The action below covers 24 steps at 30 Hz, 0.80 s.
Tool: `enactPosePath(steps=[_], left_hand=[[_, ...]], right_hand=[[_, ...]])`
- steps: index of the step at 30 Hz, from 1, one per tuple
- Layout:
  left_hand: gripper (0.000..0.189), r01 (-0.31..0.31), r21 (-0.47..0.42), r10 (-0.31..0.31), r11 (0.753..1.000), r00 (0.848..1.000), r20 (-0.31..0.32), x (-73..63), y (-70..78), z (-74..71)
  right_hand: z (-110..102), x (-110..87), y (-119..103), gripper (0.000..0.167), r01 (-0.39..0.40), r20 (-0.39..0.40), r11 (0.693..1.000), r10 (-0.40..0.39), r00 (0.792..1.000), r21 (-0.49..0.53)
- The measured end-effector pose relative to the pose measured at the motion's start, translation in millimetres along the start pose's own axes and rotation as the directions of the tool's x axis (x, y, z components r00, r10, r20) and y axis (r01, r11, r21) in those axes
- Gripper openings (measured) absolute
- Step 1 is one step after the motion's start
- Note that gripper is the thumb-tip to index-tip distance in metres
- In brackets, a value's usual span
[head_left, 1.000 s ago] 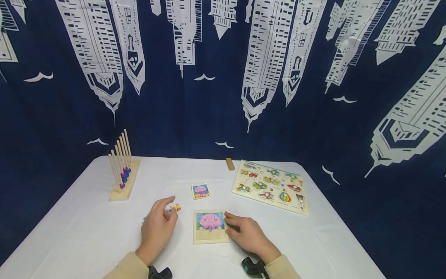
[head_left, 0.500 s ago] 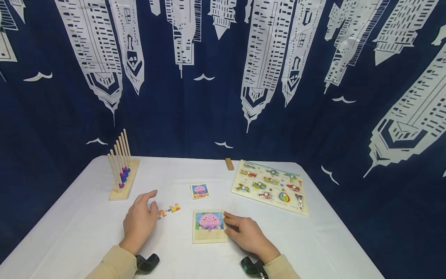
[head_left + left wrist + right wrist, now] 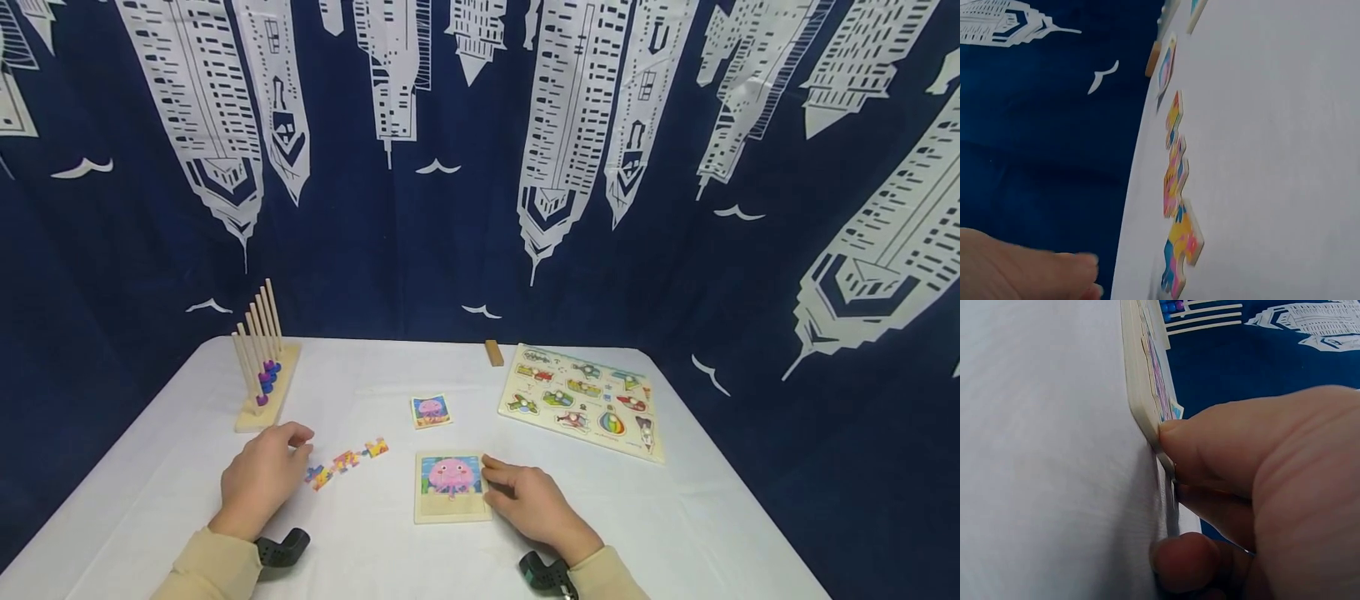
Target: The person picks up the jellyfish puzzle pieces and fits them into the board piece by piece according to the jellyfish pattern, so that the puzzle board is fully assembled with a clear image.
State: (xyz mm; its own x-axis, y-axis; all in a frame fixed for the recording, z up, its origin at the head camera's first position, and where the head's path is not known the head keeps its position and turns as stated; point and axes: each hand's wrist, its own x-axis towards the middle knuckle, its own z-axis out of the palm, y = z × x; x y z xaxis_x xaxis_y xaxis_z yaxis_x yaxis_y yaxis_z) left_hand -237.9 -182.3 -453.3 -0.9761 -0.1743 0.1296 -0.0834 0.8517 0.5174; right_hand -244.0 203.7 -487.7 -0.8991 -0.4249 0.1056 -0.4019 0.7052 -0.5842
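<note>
A square wooden jigsaw board (image 3: 453,510) lies flat on the white table, its upper part filled with a pink jellyfish picture and its lower strip bare wood. My right hand (image 3: 531,504) pinches its right edge; in the right wrist view the thumb (image 3: 1204,440) lies on the rim of the board (image 3: 1141,403). Left of the board, loose jigsaw pieces (image 3: 346,461) form a slanting row, yellow, pink and blue. Just left of the nearest piece (image 3: 1182,240) is my left hand (image 3: 262,473), fingers loosely bent, with nothing visible in them.
Behind the board lies a small jellyfish picture card (image 3: 431,411). A vehicle peg puzzle (image 3: 581,402) is at the back right, beside a small wooden block (image 3: 494,352). At the back left stands a peg rack (image 3: 268,387) with blue and purple beads.
My left hand has moved left and toward me, away from the loose jigsaw pieces, so the whole row shows. The right hand and the board have stayed put.
</note>
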Motion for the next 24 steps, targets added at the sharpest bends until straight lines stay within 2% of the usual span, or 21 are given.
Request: enactPosePath(steps=[3,6,9,14,21,24], left_hand=[[0.026,0.015,0.028,-0.017,0.999,0.997,0.073,0.9,-4.6,-0.5],[0.037,0.016,0.052,-0.024,0.999,0.986,0.165,0.8,-6.9,-1.1],[0.043,0.0,0.062,-0.013,0.998,0.977,0.212,-0.5,-7.6,0.0],[0.036,-0.01,0.056,-0.003,0.998,0.975,0.222,-1.8,-7.1,0.1],[0.05,0.013,0.107,-0.037,0.994,0.974,0.224,0.5,-7.7,-2.4],[0.05,0.029,0.121,-0.056,0.992,0.972,0.227,1.1,-7.6,-2.5]], right_hand=[[0.0,-0.1,0.1,0.042,-0.004,0.001,1.0,0.004,1.0,0.005],[0.0,-0.2,0.2,0.042,-0.002,-0.001,1.0,0.002,1.0,0.005],[-0.2,-0.4,0.0,0.042,0.001,-0.002,1.0,-0.001,1.0,0.002],[-0.3,-0.5,-0.4,0.042,0.002,-0.002,1.0,-0.002,1.0,0.003],[0.1,-1.1,-1.3,0.042,0.008,-0.006,1.0,-0.008,1.0,0.007],[0.0,-2.0,-1.9,0.042,0.004,-0.007,1.0,-0.004,1.0,0.001]])
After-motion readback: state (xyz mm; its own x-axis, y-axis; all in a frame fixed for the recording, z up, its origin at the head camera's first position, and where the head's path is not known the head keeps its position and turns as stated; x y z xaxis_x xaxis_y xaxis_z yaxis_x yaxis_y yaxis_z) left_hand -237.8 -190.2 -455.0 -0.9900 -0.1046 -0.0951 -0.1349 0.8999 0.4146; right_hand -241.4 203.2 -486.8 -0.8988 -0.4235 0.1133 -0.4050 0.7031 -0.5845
